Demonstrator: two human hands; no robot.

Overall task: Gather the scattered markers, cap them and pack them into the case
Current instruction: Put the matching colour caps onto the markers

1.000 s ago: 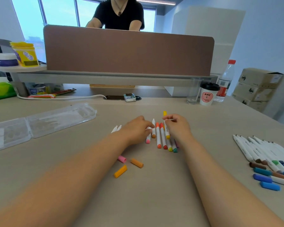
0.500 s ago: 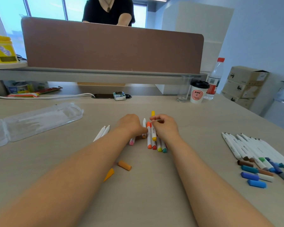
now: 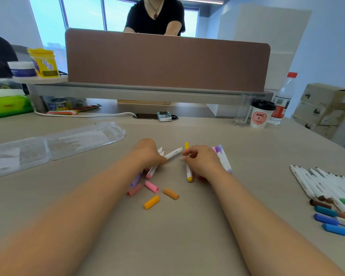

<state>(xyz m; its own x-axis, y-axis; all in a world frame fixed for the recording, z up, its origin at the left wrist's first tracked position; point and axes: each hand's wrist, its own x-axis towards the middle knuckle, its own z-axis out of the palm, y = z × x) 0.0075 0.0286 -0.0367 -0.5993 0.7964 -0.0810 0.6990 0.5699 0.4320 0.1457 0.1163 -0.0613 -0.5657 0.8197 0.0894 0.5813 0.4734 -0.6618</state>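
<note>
My left hand [image 3: 147,154] grips an uncapped white marker [image 3: 173,153] whose tip points right. More markers, with pink and lilac ends [image 3: 150,173], lie under that hand. My right hand [image 3: 202,163] curls over a bunch of markers on the desk: a yellow marker [image 3: 188,173] shows at its left, purple-capped markers [image 3: 223,159] at its right. Near my left wrist lie loose caps: a pink cap [image 3: 151,186], a dusty-pink cap [image 3: 134,189], an orange-brown cap [image 3: 171,193] and a yellow-orange cap [image 3: 151,202]. The clear case [image 3: 68,140] lies open at the left.
A row of white markers [image 3: 323,184] with loose brown, teal and blue caps [image 3: 327,218] lies at the right. A paper cup [image 3: 259,116], a glass [image 3: 241,114] and a bottle [image 3: 283,96] stand at the back right, under the brown divider [image 3: 167,60]. A person sits behind it.
My hands have drawn apart and split the marker row between them. The left hand now holds the white marker angled toward the right hand. Purple markers and more loose caps show.
</note>
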